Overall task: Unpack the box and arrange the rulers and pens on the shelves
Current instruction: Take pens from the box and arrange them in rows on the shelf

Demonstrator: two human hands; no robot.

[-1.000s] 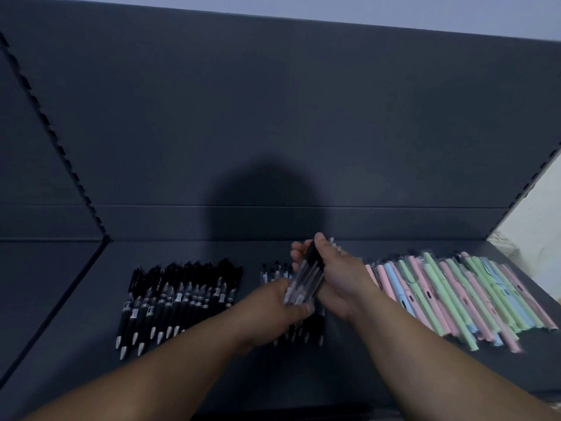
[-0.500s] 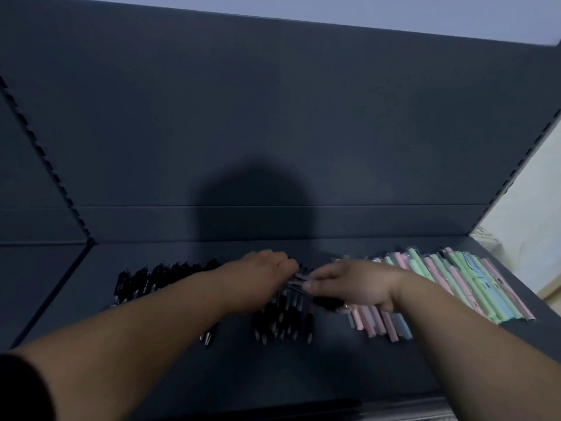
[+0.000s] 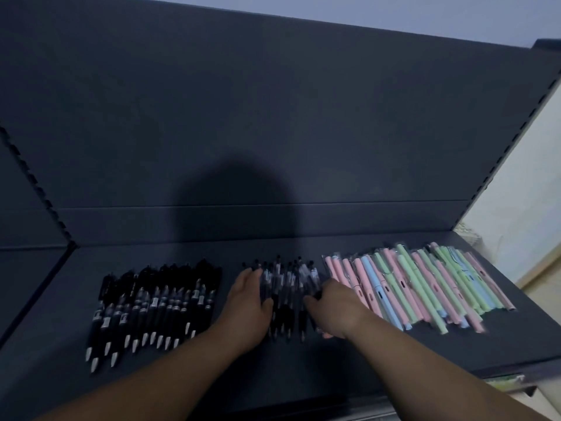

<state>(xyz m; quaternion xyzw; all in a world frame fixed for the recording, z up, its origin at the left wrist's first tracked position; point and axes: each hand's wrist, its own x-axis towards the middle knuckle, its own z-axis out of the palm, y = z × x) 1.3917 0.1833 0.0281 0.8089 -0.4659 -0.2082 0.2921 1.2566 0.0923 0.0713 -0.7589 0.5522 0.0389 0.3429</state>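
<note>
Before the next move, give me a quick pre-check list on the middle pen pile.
1. Both hands on the middle pens: ok; left hand flanks its left side, right hand its right.
2. Gap to the black pens: ok, bare shelf between.
3. Gap to the pastel pens: cannot tell, the right hand covers it.
4. Middle pens' alignment: cannot tell, blurred.
5. Pastel pens tidy: not ok, they overlap and the near ends are ragged.
6. Rulers: cannot tell, none in view.
</note>
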